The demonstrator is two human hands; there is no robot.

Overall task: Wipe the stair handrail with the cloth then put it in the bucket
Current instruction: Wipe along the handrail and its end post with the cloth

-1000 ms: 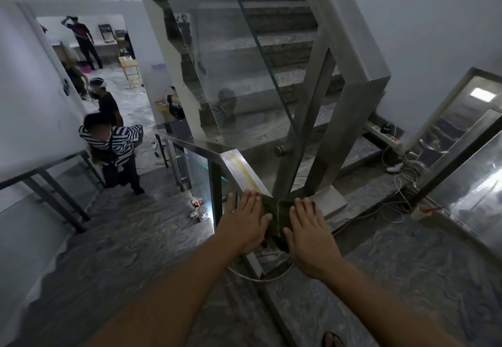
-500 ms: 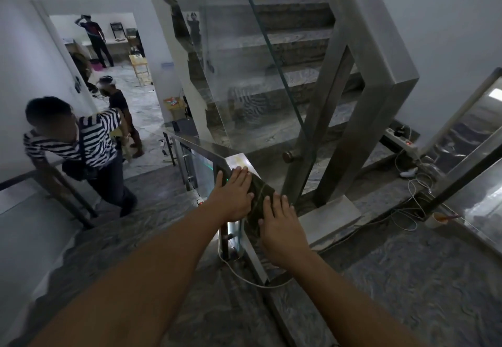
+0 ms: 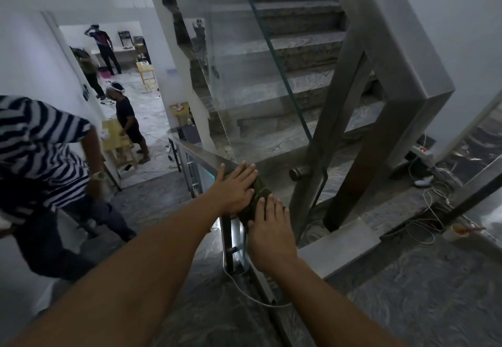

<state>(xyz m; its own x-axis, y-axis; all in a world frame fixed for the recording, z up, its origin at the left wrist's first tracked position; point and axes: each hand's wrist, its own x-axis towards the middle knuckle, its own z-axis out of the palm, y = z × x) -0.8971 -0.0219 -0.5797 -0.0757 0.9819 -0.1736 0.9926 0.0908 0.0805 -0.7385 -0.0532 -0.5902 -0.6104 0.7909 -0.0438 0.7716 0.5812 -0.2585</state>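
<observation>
A dark green cloth (image 3: 258, 193) lies on the flat steel handrail (image 3: 201, 154), which runs down beside the lower flight of stairs. My left hand (image 3: 235, 188) presses flat on the cloth's far end, fingers spread. My right hand (image 3: 269, 227) presses flat on its near end. Most of the cloth is hidden under both palms. No bucket is in view.
A person in a striped shirt (image 3: 40, 162) climbs the lower stairs close on my left. A glass panel (image 3: 258, 97) and steel posts (image 3: 339, 135) rise ahead by the upper flight. Cables (image 3: 429, 211), a power strip (image 3: 422, 154) and a cup (image 3: 459, 231) lie at the right. More people stand in the far room.
Both hands have slid the cloth farther along the handrail, away from me. The person in the striped shirt has come up the stairs to the left edge of view.
</observation>
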